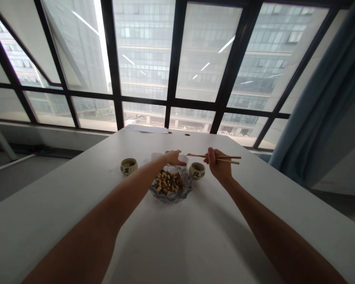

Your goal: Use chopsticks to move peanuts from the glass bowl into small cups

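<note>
My left hand (174, 157) stretches out past a glass bowl (177, 197) of mixed nuts (168, 182). Its fingers are apart, beside a small white translucent cup (182, 159); whether they touch it I cannot tell. In my right hand (220, 165) is a pair of wooden chopsticks (232, 159), held level with the tips pointing left. Just below those tips stands a cream ceramic pot with dark characters (197, 171). A matching pot (129, 167) stands to the left of my left forearm.
Another translucent container (156, 156) shows partly behind my left hand. Sheets of paper (148, 129) lie at the far end of the white table (171, 244). Beyond it are black-framed windows (169, 79), and a blue curtain (316, 102) hangs at the right.
</note>
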The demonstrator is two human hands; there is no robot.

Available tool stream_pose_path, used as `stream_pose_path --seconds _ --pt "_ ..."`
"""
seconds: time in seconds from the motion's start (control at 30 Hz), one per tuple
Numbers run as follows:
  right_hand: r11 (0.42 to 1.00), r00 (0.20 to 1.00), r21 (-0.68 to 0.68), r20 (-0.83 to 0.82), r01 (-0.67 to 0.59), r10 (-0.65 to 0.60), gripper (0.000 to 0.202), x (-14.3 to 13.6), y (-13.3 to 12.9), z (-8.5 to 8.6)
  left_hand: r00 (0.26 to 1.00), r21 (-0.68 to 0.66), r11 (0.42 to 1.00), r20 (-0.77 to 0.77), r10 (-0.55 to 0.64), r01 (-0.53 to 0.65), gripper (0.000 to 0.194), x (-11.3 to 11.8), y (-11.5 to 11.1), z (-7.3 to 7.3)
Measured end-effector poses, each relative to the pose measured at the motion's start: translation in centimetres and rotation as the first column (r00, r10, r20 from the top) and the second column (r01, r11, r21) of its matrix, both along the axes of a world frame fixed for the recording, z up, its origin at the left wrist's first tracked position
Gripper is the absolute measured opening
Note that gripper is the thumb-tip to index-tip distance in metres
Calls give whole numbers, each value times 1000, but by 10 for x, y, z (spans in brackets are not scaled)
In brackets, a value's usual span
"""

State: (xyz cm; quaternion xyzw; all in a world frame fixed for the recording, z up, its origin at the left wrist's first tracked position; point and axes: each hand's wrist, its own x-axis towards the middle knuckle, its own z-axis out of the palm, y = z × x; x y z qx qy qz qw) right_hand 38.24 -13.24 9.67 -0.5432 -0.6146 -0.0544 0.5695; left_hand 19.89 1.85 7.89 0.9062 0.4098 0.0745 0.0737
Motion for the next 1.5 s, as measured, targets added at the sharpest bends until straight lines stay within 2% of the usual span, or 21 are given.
stream_pose_path --seconds 0.07,0.13,0.23,0.33,0.47,0.63,0.73,0.8,0.9,0.97,1.07,1.13,1.23,1.3,1.37,1.5 --pt "1000 1000 2 19 5 -5 58 2 0 -1 997 21 998 48 -61 60 94 12 1 -5" --pt "1000 1000 16 16 1 -1 56 2 -1 -2 980 133 981 120 -157 141 92 17 1 -9" --pt "998 1000 54 -17 -15 16 57 0 -3 -4 946 282 937 185 -265 208 93 13 -1 -9" --pt "999 999 13 29 -37 37 58 -5 -4 -3 927 299 928 231 -297 223 96 8 -3 -6" --pt "996 994 -70 99 -48 55 59 -11 -6 2 932 247 948 252 -261 199 95 5 -4 -5" --pt "990 977 13 -157 -141 142 60 -12 -10 12 979 129 989 181 -99 77 93 4 -3 -11" --pt "954 929 -106 -278 -282 244 65 -16 -15 20 986 88 993 143 -88 76 90 -1 -3 -10" --pt "880 899 -258 -301 -398 318 66 -22 -17 22 983 96 990 143 -113 100 88 -8 -6 -4" --pt "730 853 -442 -300 -521 427 68 -33 -19 19 977 185 975 149 -151 123 80 -29 -15 7" --pt "684 832 -475 -285 -554 476 68 -40 -18 11 975 302 947 154 -161 109 69 -51 -21 13" --pt "710 832 -441 -211 -549 513 62 -46 -13 -1 975 436 898 163 -149 65 53 -94 -31 15" --pt "762 857 -403 -140 -507 496 60 -45 -10 -5 973 485 875 199 -115 4 46 -126 -35 10" --pt "853 912 -323 -121 -410 392 64 -41 -9 -3 956 507 852 293 -23 -135 39 -168 -41 -5" --pt "873 916 -286 -196 -395 350 66 -39 -12 4 932 491 846 362 18 -207 35 -185 -45 -18" --pt "827 881 -319 -272 -463 388 66 -40 -16 12 901 467 842 430 50 -269 33 -195 -50 -30" --pt "616 792 -501 -320 -608 520 62 -51 -26 15 840 407 839 532 103 -361 39 -197 -53 -49"
